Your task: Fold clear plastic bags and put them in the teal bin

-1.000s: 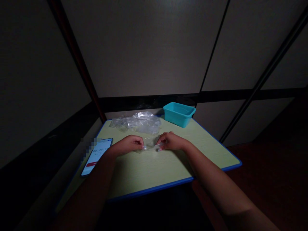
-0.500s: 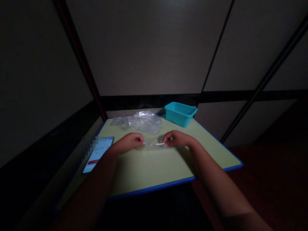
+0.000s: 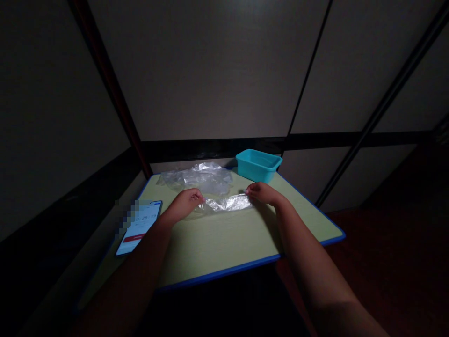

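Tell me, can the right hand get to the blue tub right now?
Probably yes. The right hand is just in front of the blue tub, and I see nothing blocking the way between them. But its fingers are pinching the clear plastic, so it may need to let go first.

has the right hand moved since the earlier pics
Yes. Judged against the teal basin, the right hand has shifted to the right and away from the person, ending up closer to the basin.

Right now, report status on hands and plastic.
Left hand and right hand pinching clear plastic sheet, stretched between them. Loose plastic pile just behind; teal bin behind right hand.
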`<state>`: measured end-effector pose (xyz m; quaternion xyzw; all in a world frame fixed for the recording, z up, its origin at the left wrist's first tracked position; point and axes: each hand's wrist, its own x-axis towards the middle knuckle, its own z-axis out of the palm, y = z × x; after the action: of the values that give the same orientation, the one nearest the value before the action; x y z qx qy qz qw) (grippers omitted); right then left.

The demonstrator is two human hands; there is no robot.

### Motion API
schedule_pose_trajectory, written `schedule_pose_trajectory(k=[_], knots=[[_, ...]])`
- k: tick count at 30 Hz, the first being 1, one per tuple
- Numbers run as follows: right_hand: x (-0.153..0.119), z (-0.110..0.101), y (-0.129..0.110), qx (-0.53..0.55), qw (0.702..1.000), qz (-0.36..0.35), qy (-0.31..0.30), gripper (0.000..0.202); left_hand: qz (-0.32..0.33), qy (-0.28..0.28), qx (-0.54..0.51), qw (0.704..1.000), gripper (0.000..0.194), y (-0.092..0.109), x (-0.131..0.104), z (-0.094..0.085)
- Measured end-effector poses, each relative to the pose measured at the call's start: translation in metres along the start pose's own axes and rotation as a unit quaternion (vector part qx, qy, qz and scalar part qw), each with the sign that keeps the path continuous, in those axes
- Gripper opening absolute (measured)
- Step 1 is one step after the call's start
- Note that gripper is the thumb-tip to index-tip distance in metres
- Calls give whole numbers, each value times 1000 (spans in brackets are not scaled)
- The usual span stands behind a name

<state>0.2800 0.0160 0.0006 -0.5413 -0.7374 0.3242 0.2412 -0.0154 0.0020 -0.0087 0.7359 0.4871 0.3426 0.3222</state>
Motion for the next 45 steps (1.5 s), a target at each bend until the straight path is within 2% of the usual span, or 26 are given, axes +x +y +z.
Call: schedule_pose_trajectory(k=[3,5,11,14,19,22,26,30,36,45], knots=[[3,4,2,12,999,10,32,19,12,-2,13,1000,20,0,2,3],[4,6,3,4,1000,12,26,23,13,-7,18,1000,20,-1,2,5],[3,4,6,32,997,-47,-48,41,0,-1,32,999,19,-6,4,5],[4,2,9,39,993,-55,-93,42,-4,0,33,999,19,-7,4,4],[5,1,13,39,993,-40,-102,33,-1,-1,24,1000,22,-5,3,2],[4,1,12,49,995,-16,-89,25,-2,-2,24,1000,23,-4,2,1],[3,2,8,30,998,21,-47,27,-6,-3,28,1000,22,-7,3,2],[3,3,6,5,999,-9,-36,27,-11,-3,33,999,21,-10,4,5],[7,5,8,-48,998,-24,-13,10,-14,-4,43,999,19,-9,4,5],[9,7,7,-116,993,-13,32,17,-20,12,68,997,18,-10,4,5]])
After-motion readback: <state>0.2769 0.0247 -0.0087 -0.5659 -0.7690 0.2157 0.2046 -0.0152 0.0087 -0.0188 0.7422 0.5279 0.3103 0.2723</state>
